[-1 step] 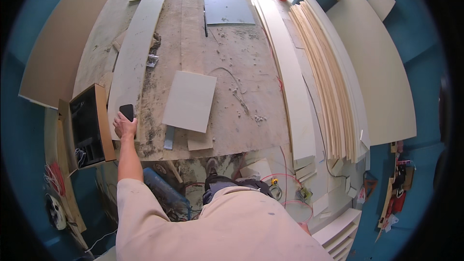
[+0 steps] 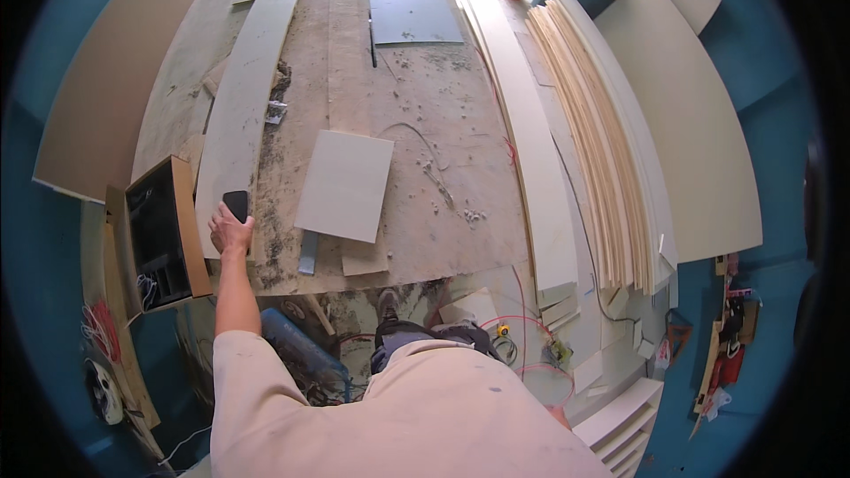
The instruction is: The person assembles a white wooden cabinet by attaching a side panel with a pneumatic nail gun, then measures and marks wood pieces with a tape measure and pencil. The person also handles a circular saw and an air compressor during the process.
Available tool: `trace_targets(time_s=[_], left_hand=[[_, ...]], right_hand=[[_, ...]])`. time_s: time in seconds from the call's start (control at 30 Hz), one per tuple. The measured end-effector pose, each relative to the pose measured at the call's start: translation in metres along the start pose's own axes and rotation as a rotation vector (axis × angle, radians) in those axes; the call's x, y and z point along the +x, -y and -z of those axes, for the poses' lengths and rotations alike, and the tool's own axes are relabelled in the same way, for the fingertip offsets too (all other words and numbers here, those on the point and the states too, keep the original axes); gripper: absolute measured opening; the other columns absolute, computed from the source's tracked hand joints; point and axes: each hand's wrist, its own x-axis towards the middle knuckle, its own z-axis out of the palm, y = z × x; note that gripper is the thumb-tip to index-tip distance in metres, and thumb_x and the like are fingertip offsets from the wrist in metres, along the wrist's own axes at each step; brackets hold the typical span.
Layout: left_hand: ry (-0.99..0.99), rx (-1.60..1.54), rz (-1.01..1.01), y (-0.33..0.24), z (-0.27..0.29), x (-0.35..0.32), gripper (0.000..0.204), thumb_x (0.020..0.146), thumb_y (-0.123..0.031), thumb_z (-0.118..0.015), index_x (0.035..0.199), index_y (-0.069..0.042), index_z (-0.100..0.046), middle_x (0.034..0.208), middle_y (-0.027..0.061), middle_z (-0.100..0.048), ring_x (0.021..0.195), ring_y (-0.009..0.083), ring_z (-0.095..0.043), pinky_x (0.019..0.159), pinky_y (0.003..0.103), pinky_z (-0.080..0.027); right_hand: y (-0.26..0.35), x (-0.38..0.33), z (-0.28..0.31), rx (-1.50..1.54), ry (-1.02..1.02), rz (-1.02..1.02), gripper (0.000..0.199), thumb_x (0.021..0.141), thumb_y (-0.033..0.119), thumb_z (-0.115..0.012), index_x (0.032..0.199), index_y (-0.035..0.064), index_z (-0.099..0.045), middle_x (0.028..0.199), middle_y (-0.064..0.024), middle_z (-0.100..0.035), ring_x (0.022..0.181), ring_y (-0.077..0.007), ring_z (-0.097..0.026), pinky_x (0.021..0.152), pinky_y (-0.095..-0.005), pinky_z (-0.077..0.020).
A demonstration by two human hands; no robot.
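Note:
My left hand [image 2: 231, 232] reaches forward over the long pale board [image 2: 232, 124] on the left of the worktable. Its fingers are closed round the near end of a flat black smartphone [image 2: 235, 204], whose dark face points up. Whether the phone rests on the board or is just above it, I cannot tell. Of my right hand [image 2: 559, 417] only a small patch shows beside my shirt, low on the right; its fingers are hidden. Right of the left hand, a white rectangular panel [image 2: 345, 186] lies on a smaller offcut [image 2: 365, 258].
An open cardboard box [image 2: 186, 235] with a black inside stands left of my hand. A bluish sheet [image 2: 414, 0] lies at the table's far end. Stacked boards [image 2: 598, 142] line the right. Hoses and a blue cylinder [image 2: 301, 350] are below the near table edge [image 2: 425, 285].
The view has shifted very slightly. My left hand stays on the phone, and nothing else has visibly moved.

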Motion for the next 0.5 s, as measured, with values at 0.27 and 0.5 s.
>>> trace_targets(time_s=[0.27,0.5], left_hand=[[0.061,-0.3,-0.367,-0.147,0.008,-0.078,0.083,0.07,-0.042,-0.076,0.134,-0.003,-0.04,0.116,0.022,-0.054,0.11,0.0386,-0.053,0.092,0.047,-0.048],[-0.217,-0.153,-0.554,-0.194,-0.008,-0.124,0.073,0.075,-0.037,-0.073,0.132,-0.002,-0.042,0.12,0.0189,-0.05,0.116,0.037,-0.047,0.093,0.045,-0.045]], right_hand=[[0.15,-0.056,-0.055,0.036,0.011,0.331,0.032,0.086,0.011,-0.058,0.117,0.0018,-0.056,0.093,-0.0104,-0.063,0.072,-0.0211,-0.066,0.056,-0.0324,-0.0528],[0.191,-0.096,-0.078,0.086,0.05,0.536,0.032,0.085,0.012,-0.061,0.114,0.0015,-0.056,0.095,-0.0093,-0.065,0.074,-0.017,-0.066,0.058,-0.0289,-0.0524]])
